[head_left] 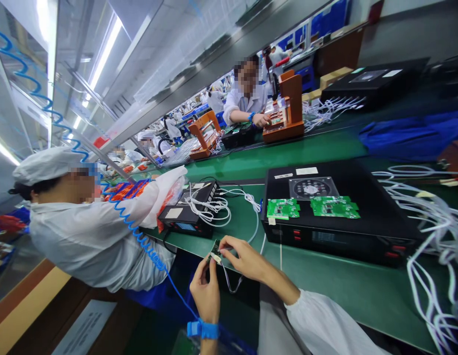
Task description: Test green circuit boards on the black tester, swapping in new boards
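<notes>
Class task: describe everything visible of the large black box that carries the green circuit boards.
The large black box sits flat on the green bench. Its casing looks like painted metal, with a round fan grille and pale labels on top, red buttons and a dark display in front, the text unreadable. Green circuit boards lie on its top. White cables bunch by its right end.

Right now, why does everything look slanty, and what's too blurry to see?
Head view: everything tilts, probably because the camera is tipped; the ceiling light glares white; blocky squares hide the faces; writing on the screen of the big black box is too small and soft to read.
</notes>
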### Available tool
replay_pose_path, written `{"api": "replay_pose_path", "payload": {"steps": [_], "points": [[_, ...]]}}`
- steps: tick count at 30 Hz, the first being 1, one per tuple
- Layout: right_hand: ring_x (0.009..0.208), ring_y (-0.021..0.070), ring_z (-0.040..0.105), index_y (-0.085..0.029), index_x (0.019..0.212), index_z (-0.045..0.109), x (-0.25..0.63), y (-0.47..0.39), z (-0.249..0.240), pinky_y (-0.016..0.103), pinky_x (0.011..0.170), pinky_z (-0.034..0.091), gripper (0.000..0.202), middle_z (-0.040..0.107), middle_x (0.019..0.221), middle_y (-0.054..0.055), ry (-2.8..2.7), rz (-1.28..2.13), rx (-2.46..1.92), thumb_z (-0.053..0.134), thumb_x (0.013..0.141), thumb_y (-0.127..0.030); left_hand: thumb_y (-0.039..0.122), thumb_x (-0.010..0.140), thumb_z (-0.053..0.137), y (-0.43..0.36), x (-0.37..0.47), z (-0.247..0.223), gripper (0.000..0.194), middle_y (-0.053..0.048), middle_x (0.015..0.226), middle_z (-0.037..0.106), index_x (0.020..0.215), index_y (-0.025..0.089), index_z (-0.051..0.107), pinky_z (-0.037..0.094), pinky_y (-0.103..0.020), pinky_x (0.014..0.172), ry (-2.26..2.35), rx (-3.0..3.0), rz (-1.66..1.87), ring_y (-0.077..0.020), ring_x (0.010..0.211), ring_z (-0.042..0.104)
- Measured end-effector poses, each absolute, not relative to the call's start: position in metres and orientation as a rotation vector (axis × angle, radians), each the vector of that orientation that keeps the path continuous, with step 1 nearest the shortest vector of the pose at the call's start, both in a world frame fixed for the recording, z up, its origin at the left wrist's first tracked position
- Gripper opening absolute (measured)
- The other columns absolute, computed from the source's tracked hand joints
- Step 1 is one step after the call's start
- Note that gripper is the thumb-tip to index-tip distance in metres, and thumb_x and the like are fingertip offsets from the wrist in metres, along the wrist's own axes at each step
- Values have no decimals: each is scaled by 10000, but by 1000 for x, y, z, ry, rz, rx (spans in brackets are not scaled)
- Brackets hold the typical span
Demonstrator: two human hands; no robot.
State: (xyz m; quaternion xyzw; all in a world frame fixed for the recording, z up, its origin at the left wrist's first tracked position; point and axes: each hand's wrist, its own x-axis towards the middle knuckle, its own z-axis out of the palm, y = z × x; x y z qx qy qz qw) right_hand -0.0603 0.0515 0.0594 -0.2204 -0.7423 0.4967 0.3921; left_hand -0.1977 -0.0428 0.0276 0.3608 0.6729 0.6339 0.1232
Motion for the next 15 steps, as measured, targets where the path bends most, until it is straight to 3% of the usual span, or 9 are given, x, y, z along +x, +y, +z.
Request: {"api": "replay_pose_path", "payload": {"steps": [15], "points": [[802, 148, 631, -165, 917, 653, -73, 50, 53, 245, 723, 464, 216, 719, 889, 32, -1738, 1408, -602, 536, 954, -343, 425, 770, 779, -43, -202, 22, 363, -104, 1031, 774, 1019, 160, 767, 593, -386, 926, 1946, 1094, 1871, -261, 988, 724]]}}
